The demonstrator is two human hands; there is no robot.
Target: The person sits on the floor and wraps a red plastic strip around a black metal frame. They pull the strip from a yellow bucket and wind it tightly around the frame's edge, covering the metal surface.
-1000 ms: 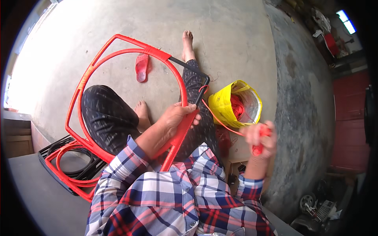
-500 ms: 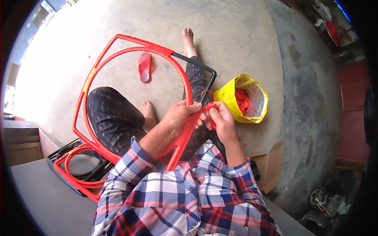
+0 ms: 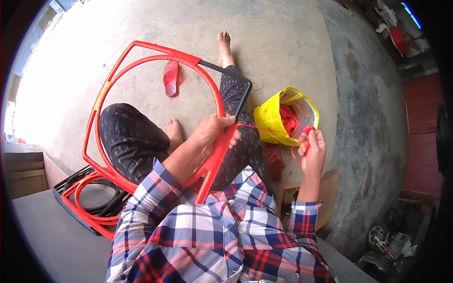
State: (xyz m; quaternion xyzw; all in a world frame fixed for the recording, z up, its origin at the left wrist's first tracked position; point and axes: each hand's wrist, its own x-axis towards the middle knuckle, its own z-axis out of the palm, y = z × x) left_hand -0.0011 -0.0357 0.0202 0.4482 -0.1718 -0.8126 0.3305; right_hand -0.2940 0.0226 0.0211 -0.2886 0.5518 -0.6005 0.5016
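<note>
R hand [image 3: 314,147] moved away w/ red cord [image 3: 262,128], L hand [image 3: 207,134] gripping frame [image 3: 186,57].

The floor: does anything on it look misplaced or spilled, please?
I see no clear spill on the floor. Slightly odd: a red slipper lies by itself, while a red item, perhaps its pair, lies apart, near the yellow bag. Both feet are bare.

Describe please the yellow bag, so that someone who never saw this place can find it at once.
On the concrete floor, look between the outstretched leg and the right hand. There sits the open bag, silvery inside, holding tangled red cord. Its yellow outside sets it apart from the red slipper and the red-and-black frame.
</note>
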